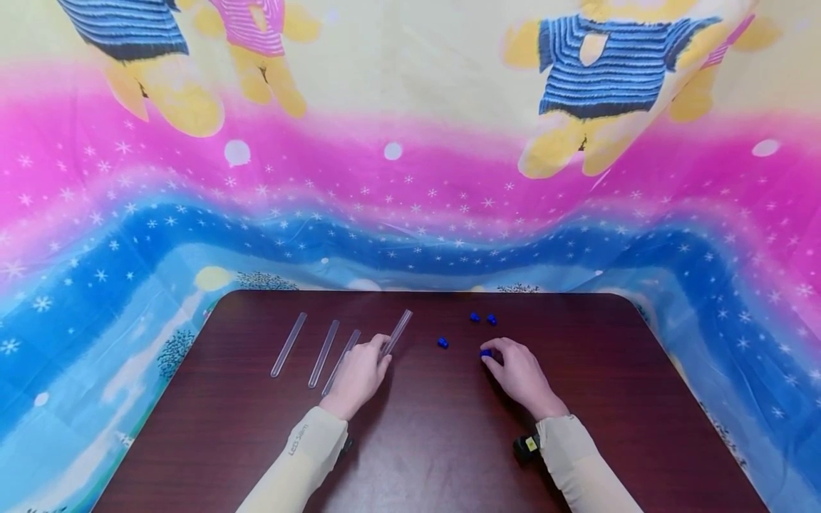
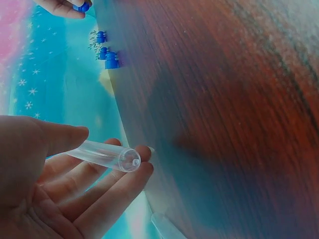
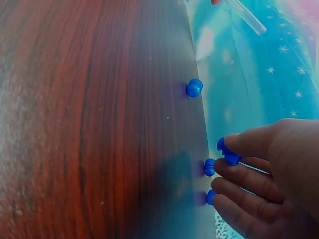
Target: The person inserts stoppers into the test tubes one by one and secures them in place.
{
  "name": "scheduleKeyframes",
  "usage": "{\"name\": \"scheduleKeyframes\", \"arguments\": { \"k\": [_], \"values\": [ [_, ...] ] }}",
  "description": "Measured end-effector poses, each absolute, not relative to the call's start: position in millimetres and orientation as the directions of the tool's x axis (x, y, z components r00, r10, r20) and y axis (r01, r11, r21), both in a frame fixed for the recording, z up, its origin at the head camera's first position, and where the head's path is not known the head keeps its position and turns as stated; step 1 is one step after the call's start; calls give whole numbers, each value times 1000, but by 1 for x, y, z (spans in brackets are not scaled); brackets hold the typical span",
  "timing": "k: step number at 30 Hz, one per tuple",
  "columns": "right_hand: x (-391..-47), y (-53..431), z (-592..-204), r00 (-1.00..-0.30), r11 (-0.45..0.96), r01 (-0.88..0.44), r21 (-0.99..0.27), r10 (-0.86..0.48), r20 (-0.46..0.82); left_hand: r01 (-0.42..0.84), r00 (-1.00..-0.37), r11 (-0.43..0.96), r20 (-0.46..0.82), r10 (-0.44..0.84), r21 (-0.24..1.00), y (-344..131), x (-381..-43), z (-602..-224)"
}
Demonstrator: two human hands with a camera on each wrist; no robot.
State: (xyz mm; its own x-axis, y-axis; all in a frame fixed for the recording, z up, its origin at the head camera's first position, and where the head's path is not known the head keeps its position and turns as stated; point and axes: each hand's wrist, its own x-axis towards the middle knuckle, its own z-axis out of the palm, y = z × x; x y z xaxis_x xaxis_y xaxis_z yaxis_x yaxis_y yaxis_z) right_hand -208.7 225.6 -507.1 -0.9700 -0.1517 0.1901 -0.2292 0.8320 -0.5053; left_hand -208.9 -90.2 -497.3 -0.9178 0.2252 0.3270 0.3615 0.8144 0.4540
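Observation:
My left hand (image 1: 360,372) holds a clear plastic test tube (image 1: 400,328) between thumb and fingers, raised over the table and slanting away to the right. In the left wrist view the thumb lies along one side of this tube (image 2: 107,157), and one end points out past the fingers. My right hand (image 1: 521,374) pinches a small blue stopper (image 3: 230,153) between thumb and index finger; its other fingers are loosely bent. Near it lie a single blue stopper (image 1: 442,343) and, farther back, two others, a left one (image 1: 474,317) and a right one (image 1: 492,319).
On the left part of the brown table (image 1: 423,442) lie three more clear tubes, roughly parallel: an outer tube (image 1: 288,345), a middle tube (image 1: 323,354) and an inner tube (image 1: 333,374) partly hidden by the left hand. A printed cloth (image 1: 398,192) hangs behind and around the table.

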Motion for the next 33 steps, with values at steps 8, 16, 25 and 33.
{"name": "scheduleKeyframes", "arguments": {
  "k": [8,16,25,33],
  "values": [
    [-209,222,-502,-964,813,-248,-528,-150,221,393,-906,792,342,248,468,-89,-210,-495],
    [-211,220,-498,-962,786,-226,-575,-87,260,425,-885,787,387,258,448,-86,-211,-496],
    [-214,218,-493,-941,751,-284,-596,-98,325,450,-867,785,420,269,426,-82,-212,-496],
    [-217,216,-491,-908,725,-339,-600,-85,411,451,-865,792,421,274,411,-79,-210,-496]
  ]
}}
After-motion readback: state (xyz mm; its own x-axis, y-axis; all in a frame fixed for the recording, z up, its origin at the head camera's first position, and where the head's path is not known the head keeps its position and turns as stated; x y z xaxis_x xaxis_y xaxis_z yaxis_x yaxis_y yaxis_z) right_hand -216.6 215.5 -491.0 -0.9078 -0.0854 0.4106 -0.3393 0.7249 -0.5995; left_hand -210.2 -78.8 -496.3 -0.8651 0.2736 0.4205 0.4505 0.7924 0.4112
